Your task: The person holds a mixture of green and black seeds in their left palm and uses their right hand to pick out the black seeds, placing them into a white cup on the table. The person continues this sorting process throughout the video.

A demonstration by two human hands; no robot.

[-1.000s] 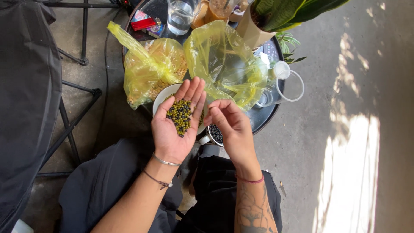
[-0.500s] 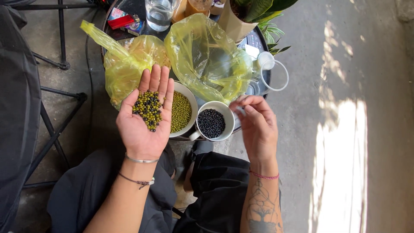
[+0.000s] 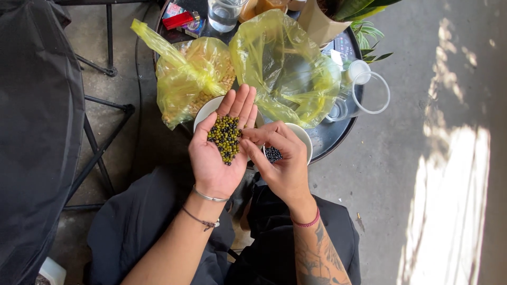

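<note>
My left hand [image 3: 219,153] lies palm up over a white bowl [image 3: 206,111], cupping a small heap of green and dark beans [image 3: 226,138]. My right hand [image 3: 280,163] reaches across from the right, its fingertips touching the edge of that heap. Under my right hand sits a second white bowl [image 3: 302,138] holding black beans [image 3: 272,154]. Both bowls stand at the near rim of a round dark tray table [image 3: 332,138].
Two yellow plastic bags [image 3: 190,79] [image 3: 288,68] lie on the table; the left one holds pale beans. Behind them stand a water glass [image 3: 224,13], a red lighter [image 3: 178,20], a potted plant [image 3: 359,10] and a clear lidded jar [image 3: 364,89]. A dark folding chair [image 3: 37,132] is at left.
My right hand has come back from over the black-bean bowl to the heap in my left palm. The camera view has shifted slightly.
</note>
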